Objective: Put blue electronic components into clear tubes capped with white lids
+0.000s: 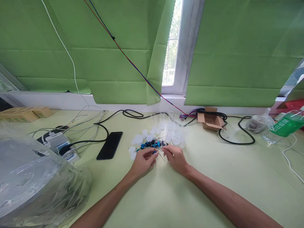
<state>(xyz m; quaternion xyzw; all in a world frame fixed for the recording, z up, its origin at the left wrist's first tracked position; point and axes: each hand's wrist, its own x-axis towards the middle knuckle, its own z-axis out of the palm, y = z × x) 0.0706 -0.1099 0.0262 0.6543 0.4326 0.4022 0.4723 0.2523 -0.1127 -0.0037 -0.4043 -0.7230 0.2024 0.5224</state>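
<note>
My left hand (144, 161) is closed in a pinch on a small blue part (154, 152) that looks like an electronic component with thin wire leads. Facing it, my right hand (176, 158) pinches at a thin wire lead (162, 156) between thumb and forefinger. Just beyond my fingers lies a pile of small blue and black components (149, 144), partly covered by the hands. White round caps (137, 138) are scattered to the left of and behind the pile. Clear plastic containers (175, 131) stand in a cluster behind my right hand.
A black phone (110, 145) lies left of the pile, near a power strip (62, 146) with plugs and cables. A large clear plastic bag (35, 180) fills the left foreground. An open cardboard box (211, 122), black cable (237, 143) and green-labelled bottle (283, 125) are on the right.
</note>
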